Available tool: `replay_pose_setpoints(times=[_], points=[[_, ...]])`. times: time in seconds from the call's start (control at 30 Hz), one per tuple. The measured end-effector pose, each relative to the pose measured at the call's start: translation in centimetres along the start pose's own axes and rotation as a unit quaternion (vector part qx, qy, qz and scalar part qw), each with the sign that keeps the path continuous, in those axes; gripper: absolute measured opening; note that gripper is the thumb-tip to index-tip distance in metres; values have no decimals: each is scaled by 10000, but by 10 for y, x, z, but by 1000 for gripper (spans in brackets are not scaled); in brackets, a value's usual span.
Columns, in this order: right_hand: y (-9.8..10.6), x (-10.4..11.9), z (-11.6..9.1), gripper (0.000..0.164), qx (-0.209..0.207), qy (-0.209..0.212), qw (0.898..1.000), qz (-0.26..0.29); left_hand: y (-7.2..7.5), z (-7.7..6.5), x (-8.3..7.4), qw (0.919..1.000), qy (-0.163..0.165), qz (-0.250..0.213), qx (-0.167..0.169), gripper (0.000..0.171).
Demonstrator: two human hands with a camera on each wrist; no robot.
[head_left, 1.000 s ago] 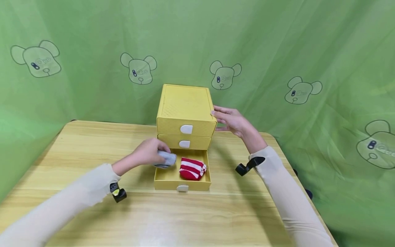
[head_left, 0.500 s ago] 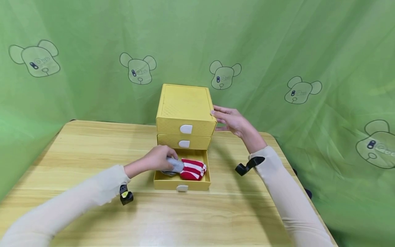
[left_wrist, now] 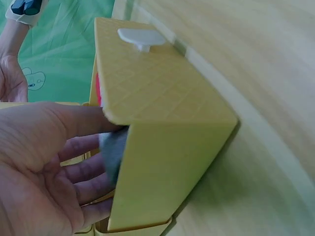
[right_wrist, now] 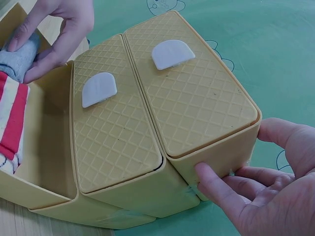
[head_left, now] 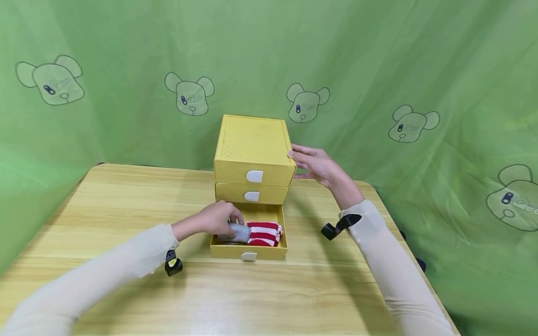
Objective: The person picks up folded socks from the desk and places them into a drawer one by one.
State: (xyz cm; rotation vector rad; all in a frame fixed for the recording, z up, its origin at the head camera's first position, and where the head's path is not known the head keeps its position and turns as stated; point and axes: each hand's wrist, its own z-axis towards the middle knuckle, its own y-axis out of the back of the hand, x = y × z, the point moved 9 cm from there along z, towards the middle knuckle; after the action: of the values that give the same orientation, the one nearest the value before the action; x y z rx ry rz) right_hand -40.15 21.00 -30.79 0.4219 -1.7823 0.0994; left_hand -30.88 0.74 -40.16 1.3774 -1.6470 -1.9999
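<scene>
A yellow drawer unit (head_left: pixel 256 140) stands on the table with its bottom drawer (head_left: pixel 249 252) pulled out. Inside that drawer, a folded grey sock (head_left: pixel 240 233) lies at the left, touching a red-and-white striped sock (head_left: pixel 265 234) at the right. My left hand (head_left: pixel 216 218) pinches the grey sock between thumb and fingers, as the right wrist view shows. The drawer's side wall hides part of the grey sock in the left wrist view. My right hand (right_wrist: pixel 275 182) rests its fingertips against the upper right side of the unit, with the fingers extended.
Two upper drawers with white tabs (head_left: pixel 254 176) are closed. The wooden table (head_left: pixel 168 298) extends around the unit, and a green curtain (head_left: pixel 138 107) hangs behind it. A black strap (head_left: pixel 340 226) sticks out from the right wrist.
My left hand has carried the grey sock rightward and down into the drawer, against the striped sock, which now lies slightly straighter. The right hand has stayed in place.
</scene>
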Motion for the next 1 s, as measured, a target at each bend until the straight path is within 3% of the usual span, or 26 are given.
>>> replay_pose_setpoints(times=[0.37, 0.63, 1.0], points=[[2, -2, 1, 65, -2, 17, 10000, 32, -5, 14, 4, 9970, 93, 172, 749, 26], [1, -2, 1, 66, -26, 1, 10000, 33, -5, 24, 4, 9901, 192, 406, 1326, 28], [1, -2, 2, 65, -3, -4, 10000, 51, -7, 26, 8, 9898, 486, 545, 1221, 27]])
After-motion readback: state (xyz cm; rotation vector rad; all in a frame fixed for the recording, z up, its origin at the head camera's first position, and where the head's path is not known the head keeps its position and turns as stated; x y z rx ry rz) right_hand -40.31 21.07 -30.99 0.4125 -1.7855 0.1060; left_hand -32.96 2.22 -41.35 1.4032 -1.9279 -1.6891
